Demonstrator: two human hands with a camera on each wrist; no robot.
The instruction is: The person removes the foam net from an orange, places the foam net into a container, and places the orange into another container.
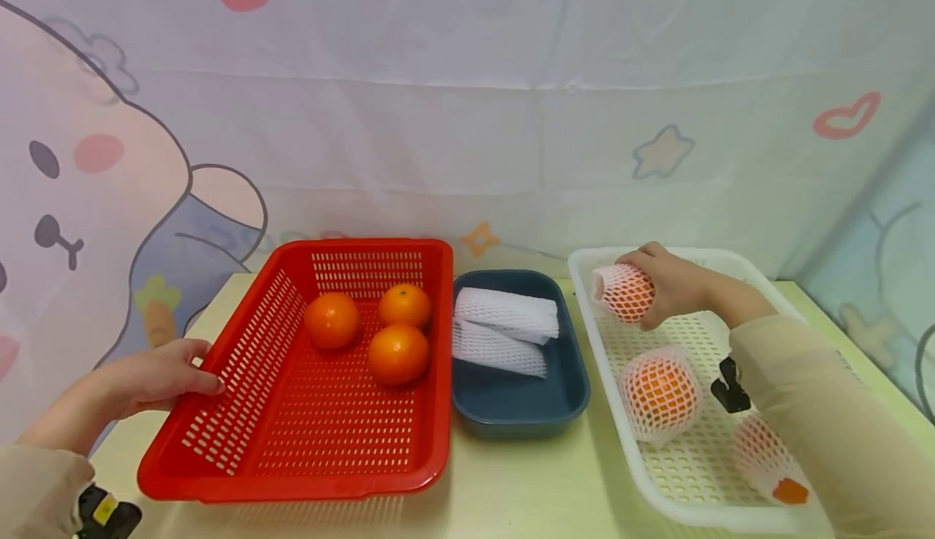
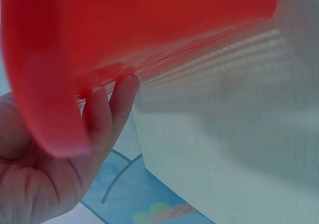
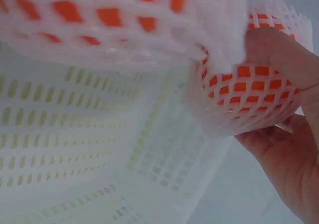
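Holds in the right hand (image 1: 666, 281) one netted orange (image 1: 626, 291), with thumb and fingers curled round the white mesh. Has it at the far left part of the white basket (image 1: 637, 474), near the rim; cannot tell whether touching. Contains, in the same basket, a second netted orange (image 1: 661, 395) nearer the front, beside the left wall, and a third netted orange (image 1: 763, 454) toward the front right, partly hidden behind the right sleeve (image 1: 825, 409). Grips with the left hand (image 1: 162, 372) the left side of the red basket (image 1: 321, 433), with thumb over the rim and fingers bent underneath, as also visible from the left wrist. Contains, in the red basket, three bare oranges (image 1: 398, 355): one farther left, two close together near the right wall, one in front of the other. Includes, between the two baskets, a blue tub (image 1: 522, 423) bearing two white foam nets (image 1: 504, 312), laid flat side by side and overlapping. Rests on a pale table (image 1: 511, 486). Shows behind a printed backdrop (image 1: 453, 133) with hearts, stars and a cartoon animal. Includes also black straps (image 1: 730, 385), one at each wrist.
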